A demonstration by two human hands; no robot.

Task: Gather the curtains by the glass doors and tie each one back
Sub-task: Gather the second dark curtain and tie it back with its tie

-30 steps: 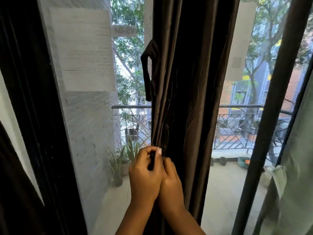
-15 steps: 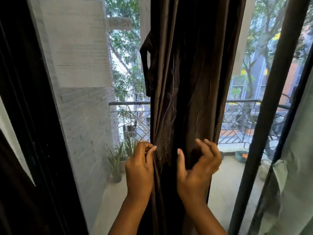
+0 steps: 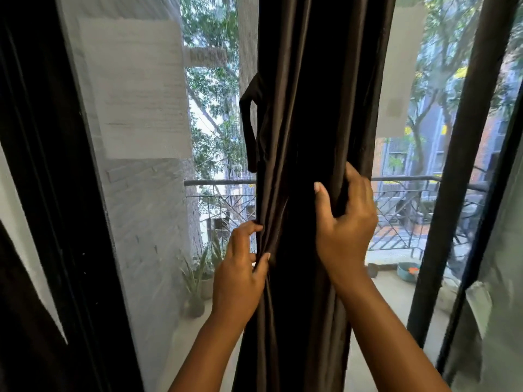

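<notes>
Dark brown curtain (image 3: pixel 305 108) hangs bunched, tieback loop (image 3: pixel 250 123) dangling left.

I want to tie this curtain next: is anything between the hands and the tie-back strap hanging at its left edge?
Nothing visible. The dark fabric strap hangs free above the left hand; both hands, right, grip the dark brown curtain.

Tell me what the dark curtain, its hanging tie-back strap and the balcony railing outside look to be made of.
Curtain: woven cloth, dark brown, with a satin-like sheen; soft folds catch light along their ridges.
Tie-back strap: seemingly the same dark fabric, a limp loop hanging at the curtain's left edge.
Balcony railing: probably painted metal; thin, rigid dark bars in a geometric pattern.
</notes>
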